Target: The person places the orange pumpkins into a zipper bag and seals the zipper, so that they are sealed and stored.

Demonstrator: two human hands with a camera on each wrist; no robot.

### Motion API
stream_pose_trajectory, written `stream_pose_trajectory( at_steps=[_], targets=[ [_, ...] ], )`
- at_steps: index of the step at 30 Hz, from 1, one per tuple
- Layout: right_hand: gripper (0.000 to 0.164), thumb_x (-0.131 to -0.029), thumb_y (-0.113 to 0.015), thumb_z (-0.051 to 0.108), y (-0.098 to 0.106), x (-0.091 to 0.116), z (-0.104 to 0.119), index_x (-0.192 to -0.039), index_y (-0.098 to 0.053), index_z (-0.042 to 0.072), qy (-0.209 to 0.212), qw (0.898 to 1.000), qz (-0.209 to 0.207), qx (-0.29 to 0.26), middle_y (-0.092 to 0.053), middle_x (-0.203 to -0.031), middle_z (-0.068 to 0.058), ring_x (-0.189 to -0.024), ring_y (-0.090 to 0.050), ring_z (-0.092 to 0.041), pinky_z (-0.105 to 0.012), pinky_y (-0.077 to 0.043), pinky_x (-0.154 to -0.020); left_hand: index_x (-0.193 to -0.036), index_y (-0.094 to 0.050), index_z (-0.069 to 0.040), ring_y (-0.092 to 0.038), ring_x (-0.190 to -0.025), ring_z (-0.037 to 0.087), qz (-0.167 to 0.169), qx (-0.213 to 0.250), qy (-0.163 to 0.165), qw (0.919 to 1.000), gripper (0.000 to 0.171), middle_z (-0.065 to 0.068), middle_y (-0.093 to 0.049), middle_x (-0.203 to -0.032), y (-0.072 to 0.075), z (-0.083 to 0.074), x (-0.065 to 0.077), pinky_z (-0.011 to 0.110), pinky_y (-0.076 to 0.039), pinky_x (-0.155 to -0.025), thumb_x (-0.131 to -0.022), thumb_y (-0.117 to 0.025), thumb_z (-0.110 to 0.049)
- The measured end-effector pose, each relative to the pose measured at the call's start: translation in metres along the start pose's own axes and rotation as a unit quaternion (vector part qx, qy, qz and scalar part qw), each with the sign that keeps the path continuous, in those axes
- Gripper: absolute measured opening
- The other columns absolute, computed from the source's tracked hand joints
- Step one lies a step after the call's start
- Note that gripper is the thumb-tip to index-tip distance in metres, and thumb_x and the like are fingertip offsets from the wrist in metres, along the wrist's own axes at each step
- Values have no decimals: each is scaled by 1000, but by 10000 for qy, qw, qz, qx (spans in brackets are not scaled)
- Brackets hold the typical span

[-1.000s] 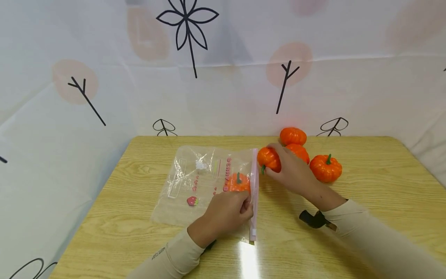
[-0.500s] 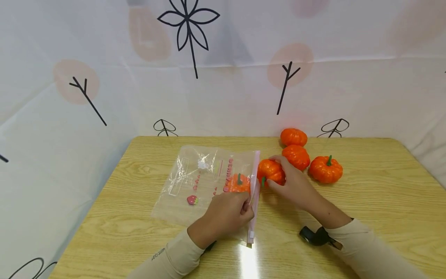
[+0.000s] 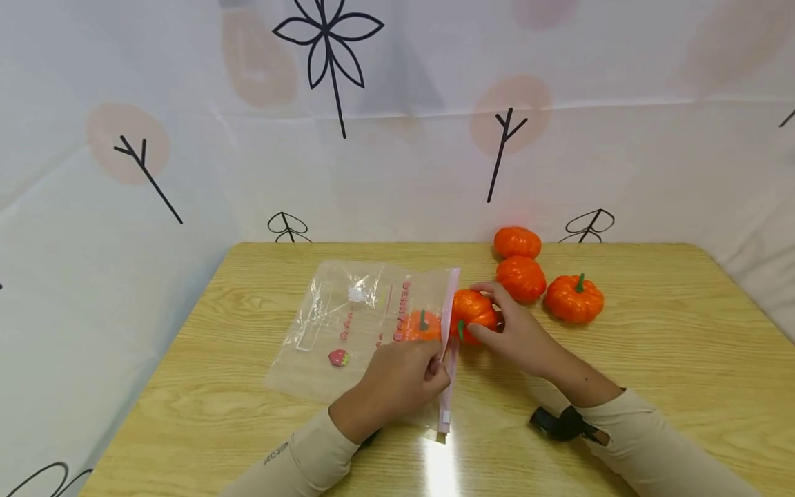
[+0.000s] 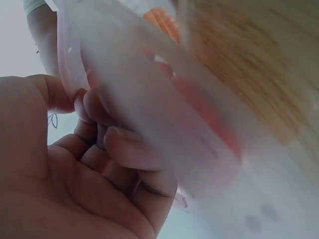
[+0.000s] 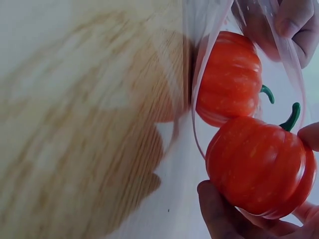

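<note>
A clear zip bag [image 3: 317, 310] with a pink slider edge and printed strawberry lies flat on the table. My left hand [image 3: 397, 383] pinches the pink edge of its mouth between thumb and fingers, lifting the upper layer. Inside, near the mouth, sits one small orange pumpkin [image 3: 419, 326] with a green stem. My right hand [image 3: 518, 335] grips a second orange pumpkin [image 3: 475, 312] from its right side, right at the bag's mouth. In the right wrist view that held pumpkin [image 5: 259, 169] overlaps the parted opening and sits close against the pumpkin inside [image 5: 229, 79].
Behind my right hand stand three more pumpkins: one at the back [image 3: 517, 243], one in the middle [image 3: 520, 279] and one to the right [image 3: 574, 299]. The wooden table [image 3: 205, 359] ends at a white patterned cloth [image 3: 404, 159].
My right hand has brought its pumpkin nearer and slightly left, from beside the bag's edge into the mouth. The left hand keeps its pinch, and the bag's edge is parted more.
</note>
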State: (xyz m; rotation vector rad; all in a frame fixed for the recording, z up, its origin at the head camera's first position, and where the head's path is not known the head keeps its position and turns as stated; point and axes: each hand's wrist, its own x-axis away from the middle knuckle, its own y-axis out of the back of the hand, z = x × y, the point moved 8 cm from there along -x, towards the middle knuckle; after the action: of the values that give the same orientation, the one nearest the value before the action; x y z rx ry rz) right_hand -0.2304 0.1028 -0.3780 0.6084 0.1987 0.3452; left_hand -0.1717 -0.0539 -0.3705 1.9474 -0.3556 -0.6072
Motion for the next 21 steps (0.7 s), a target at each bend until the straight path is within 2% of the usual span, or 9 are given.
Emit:
stream_pose_trajectory(
  at_steps=[8, 14, 21],
  targets=[
    [56, -96, -63, 18, -7, -1, -2, -144, -36, 10, -91, 9975, 208, -665, -51, -136, -25, -112, -64, -35, -39, -52, -90, -65, -39, -20, -21, -49, -1, -209, 12, -111, 9997, 25, -14, -26, -57, 5, -3, 0, 16, -16, -45, -78, -60, -16],
    [56, -97, -62, 19, -13, -3, -4, -145, -33, 9, -169, 9948, 376, -927, -49, -135, -26, -114, -62, -37, -34, -53, -89, -65, -40, -20, -22, -49, -1, -284, -95, -155, 9994, 24, -14, -27, -58, 5, -4, 0, 16, -16, -46, -78, -60, -17],
    [57, -98, -62, 21, -15, -2, -9, -146, -34, 10, -356, 9925, 436, -1088, -46, -138, -25, -119, -59, -41, -43, -54, -93, -65, -41, -21, -21, -49, -2, -344, -194, -317, 9987, 25, -15, -28, -56, 4, -6, 1, 15, -15, -46, -78, -62, -18]
  ],
)
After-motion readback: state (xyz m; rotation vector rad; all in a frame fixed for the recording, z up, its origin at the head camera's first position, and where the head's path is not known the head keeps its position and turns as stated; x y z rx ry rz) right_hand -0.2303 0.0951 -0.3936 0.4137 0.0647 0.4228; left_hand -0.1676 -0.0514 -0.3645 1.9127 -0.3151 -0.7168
